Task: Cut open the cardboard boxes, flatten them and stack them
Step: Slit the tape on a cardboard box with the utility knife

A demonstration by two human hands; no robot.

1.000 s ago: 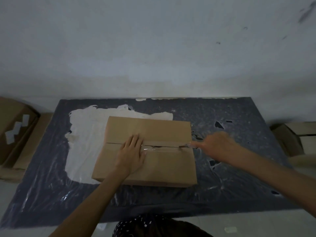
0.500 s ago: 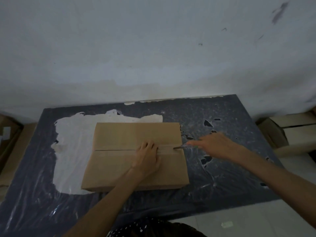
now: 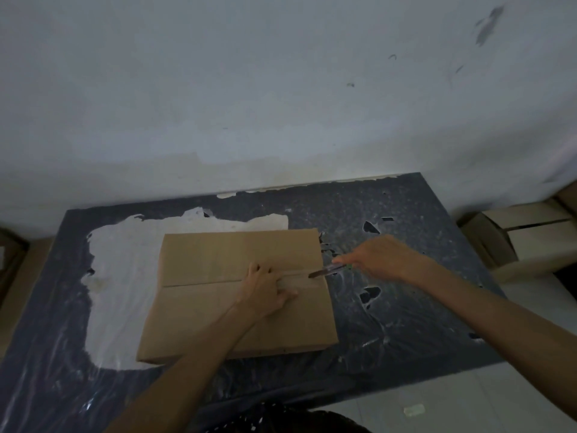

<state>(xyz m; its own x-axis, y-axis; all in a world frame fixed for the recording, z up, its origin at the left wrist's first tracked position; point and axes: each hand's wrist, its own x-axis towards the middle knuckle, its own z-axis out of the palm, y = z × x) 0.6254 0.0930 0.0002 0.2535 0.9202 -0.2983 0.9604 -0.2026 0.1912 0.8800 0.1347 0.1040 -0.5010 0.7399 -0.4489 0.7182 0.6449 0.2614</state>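
The left hand now presses flat on top of the cardboard box, fingers spread and straight across the centre seam. A second ago it lay nearer the middle of the lid. It has since slid along the seam toward the right hand and sits close to it.

The right hand is curled around a thin knife. Its tip, which a second ago was only at the box's end edge, now lies on the lid just inside that edge, in line with the seam and pointing at the left hand's fingertips. The box itself lies closed on the table, under the left palm and just ahead of the person's body.

On the far side of the left hand from the knife, the seam shows as a dark line. Between the two hands a paler strip runs along it, probably tape, though I cannot tell whether that stretch is already slit.

My reading is that the cutting step is under way at the end of the seam nearest the knife, with flattening and stacking still ahead. The closing gap matters: a stroke drawn toward the bracing hand has little room, so a short, shallow cut is called for — or the left hand should shift off the seam line first.

More boxes wait beyond the right hand, off the table's edge.
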